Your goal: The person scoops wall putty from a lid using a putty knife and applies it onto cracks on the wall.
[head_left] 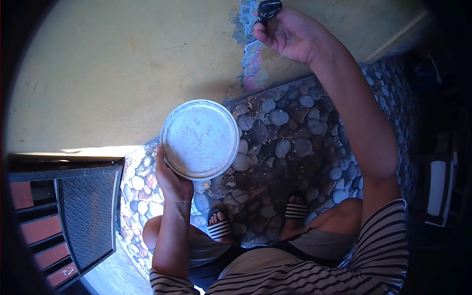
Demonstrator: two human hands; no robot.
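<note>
My left hand grips the lower left rim of a round white container, whose inside is coated with white paste. How deep it is cannot be told from above. Up at the wall, my right hand is closed around a tool with a glossy black handle; its working end is hidden or out of frame. Beside that hand, a vertical patched strip of bluish white with pink smears runs down the yellowish wall.
Pebble-patterned floor lies below, with crumbs near the wall and my sandalled feet on it. At the lower left stands a dark metal frame with a diamond-plate panel and reddish slats. A white chair-like object is at the right.
</note>
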